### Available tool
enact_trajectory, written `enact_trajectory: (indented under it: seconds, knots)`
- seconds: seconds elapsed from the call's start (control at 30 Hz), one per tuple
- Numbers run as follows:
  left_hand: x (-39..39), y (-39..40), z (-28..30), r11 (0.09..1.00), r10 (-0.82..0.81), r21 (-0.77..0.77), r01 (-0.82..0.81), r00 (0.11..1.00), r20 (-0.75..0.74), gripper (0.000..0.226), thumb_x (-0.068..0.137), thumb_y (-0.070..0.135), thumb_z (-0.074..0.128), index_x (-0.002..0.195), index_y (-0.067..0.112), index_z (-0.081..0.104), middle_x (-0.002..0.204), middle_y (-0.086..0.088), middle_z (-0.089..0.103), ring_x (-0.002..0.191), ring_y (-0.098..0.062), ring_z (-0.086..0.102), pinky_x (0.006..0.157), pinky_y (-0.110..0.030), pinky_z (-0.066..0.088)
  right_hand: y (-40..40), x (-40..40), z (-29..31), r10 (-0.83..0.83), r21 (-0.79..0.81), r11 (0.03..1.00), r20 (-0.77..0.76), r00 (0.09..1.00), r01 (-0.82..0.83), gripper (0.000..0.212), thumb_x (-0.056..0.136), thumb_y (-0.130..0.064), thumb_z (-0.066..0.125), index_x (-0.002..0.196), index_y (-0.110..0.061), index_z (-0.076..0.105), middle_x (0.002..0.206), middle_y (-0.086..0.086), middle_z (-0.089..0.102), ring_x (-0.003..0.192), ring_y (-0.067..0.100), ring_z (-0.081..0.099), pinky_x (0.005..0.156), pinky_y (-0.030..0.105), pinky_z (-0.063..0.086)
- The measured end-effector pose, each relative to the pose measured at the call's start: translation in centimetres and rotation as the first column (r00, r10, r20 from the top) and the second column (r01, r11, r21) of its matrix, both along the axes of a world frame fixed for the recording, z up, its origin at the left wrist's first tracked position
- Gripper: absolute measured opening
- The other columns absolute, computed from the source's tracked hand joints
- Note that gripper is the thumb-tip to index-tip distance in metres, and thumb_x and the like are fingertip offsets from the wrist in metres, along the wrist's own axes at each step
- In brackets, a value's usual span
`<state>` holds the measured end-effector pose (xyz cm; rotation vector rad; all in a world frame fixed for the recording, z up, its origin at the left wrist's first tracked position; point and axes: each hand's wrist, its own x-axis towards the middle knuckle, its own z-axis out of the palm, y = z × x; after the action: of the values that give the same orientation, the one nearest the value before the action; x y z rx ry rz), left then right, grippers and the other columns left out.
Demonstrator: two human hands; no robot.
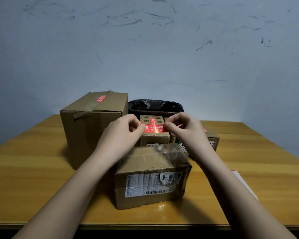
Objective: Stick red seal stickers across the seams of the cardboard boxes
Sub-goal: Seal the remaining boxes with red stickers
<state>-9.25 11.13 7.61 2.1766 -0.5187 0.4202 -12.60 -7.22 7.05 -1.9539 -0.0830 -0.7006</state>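
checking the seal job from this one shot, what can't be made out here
All in the head view:
- Small print on the red seal sticker pinched by the left hand and right hand: too small and blurred.
- Small box behind it: seam hidden by the sticker and hands.
- Right box: mostly hidden by the right forearm.
- White sheet on the table: mostly hidden by the right forearm.

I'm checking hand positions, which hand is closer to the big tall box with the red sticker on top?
Left. The left hand hangs just right of the big box; the right hand is farther right, pinching the red sticker's other end.
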Motion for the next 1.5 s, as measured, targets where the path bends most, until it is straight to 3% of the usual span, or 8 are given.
enact_trajectory:
  seconds: [0.23,0.5,0.8,1.1,1.5]
  knots:
    - [-0.8,0.2,-1.0,0.968,0.088,0.234,-0.086,0.996,0.003,0.026,0.091,0.042,0.052,0.073,0.024,0.055,0.068,0.008,0.058,0.069,-0.009,0.055,0.057,-0.026,0.038,-0.3,-0.3,-0.4,-0.036,-0.25,0.968,-0.151,0.988,-0.003,0.012,0.085,-0.028,0.069,0.077,-0.021,0.065,0.074,-0.008,0.068,0.072,0.008,0.063,0.078,0.043,0.055]
    - [-1.3,0.1,-1.4,0.895,0.097,0.432,-0.11,0.994,0.052,0.024,0.092,0.037,0.048,0.075,0.021,0.055,0.071,0.005,0.06,0.071,-0.012,0.056,0.059,-0.03,0.04,-0.1,-0.5,-0.8,-0.116,-0.502,0.865,-0.203,0.972,-0.002,0.018,0.088,-0.035,0.065,0.073,-0.032,0.056,0.077,-0.016,0.06,0.077,0.001,0.056,0.075,0.035,0.054]
    - [-1.4,0.2,-1.8,0.846,0.099,0.507,-0.166,0.983,0.156,0.027,0.094,0.037,0.045,0.069,0.027,0.045,0.069,0.008,0.055,0.069,-0.008,0.052,0.068,-0.029,0.036,0.2,-0.3,-1.4,-0.122,-0.575,0.818,-0.213,0.969,-0.023,0.011,0.09,-0.038,0.062,0.084,-0.029,0.06,0.081,-0.017,0.057,0.075,-0.001,0.052,0.061,0.02,0.044]
    - [-1.5,-0.2,-1.9,0.784,0.096,0.577,-0.228,0.963,0.25,0.023,0.095,0.041,0.041,0.078,0.027,0.046,0.078,0.009,0.051,0.076,-0.012,0.052,0.07,-0.029,0.038,0.1,0.0,-1.2,-0.121,-0.609,0.79,-0.272,0.955,-0.073,0.012,0.09,-0.04,0.062,0.087,-0.028,0.061,0.093,-0.011,0.063,0.084,0.005,0.056,0.068,0.023,0.048]
    - [-1.8,-0.4,-1.8,0.719,0.109,0.636,-0.28,0.949,0.296,0.021,0.097,0.042,0.037,0.083,0.027,0.04,0.085,0.006,0.047,0.074,-0.013,0.046,0.07,-0.029,0.036,0.4,-0.3,-1.5,-0.141,-0.633,0.772,-0.263,0.955,-0.06,0.012,0.09,-0.042,0.061,0.087,-0.03,0.06,0.093,-0.012,0.063,0.087,0.007,0.058,0.073,0.03,0.053]
